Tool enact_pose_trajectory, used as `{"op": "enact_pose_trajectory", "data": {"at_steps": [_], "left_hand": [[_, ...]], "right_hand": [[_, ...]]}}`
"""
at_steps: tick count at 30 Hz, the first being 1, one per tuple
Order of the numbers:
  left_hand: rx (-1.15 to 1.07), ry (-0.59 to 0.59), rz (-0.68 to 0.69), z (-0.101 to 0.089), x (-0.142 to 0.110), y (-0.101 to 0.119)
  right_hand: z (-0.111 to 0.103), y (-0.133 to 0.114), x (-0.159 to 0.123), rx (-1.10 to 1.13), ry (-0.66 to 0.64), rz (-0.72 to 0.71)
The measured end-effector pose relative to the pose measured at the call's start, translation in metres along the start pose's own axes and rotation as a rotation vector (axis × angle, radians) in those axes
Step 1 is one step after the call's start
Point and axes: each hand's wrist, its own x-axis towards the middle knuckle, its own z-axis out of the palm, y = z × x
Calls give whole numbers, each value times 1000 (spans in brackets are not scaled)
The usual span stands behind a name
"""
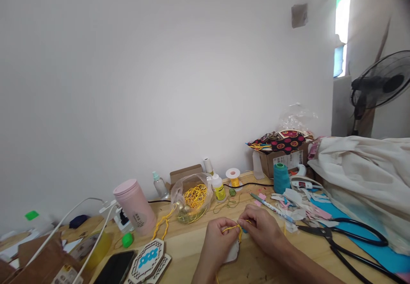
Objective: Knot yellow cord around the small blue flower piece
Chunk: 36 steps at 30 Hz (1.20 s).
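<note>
Both of my hands meet low in the middle of the view, over the wooden table. My left hand (220,240) pinches a yellow cord (239,233) between thumb and fingers. Close beside it, my right hand (261,227) pinches the same cord, its fingertips nearly touching the left ones. Under my left hand shows a pale flat piece (232,253), partly hidden by the fingers. A bit of blue peeks out by my right fingertips. To the left lies a stack of hexagonal wooden plaques (147,259) with a blue pattern and a yellow cord loop.
Black-handled scissors (329,233) lie at right near paper scraps (296,203), a pen (272,208) and a teal thread cone (281,179). Behind my hands stand a glue bottle (218,188), a yellow cord spool (234,179) and a bag of yellow cord (192,198). A pink tumbler (136,209) and phone (115,267) are left.
</note>
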Motion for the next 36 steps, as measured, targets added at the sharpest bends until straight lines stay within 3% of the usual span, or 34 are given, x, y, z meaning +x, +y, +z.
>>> {"op": "enact_pose_trajectory", "data": {"at_steps": [9, 25, 36], "left_hand": [[-91, -51, -27, -4, 1, -1], [37, 4, 29, -8, 3, -1], [-80, 28, 51, -4, 1, 0]], "right_hand": [[5, 7, 1, 130, -31, 35], [6, 4, 0, 108, -11, 8], [6, 1, 0, 184, -19, 51]]}}
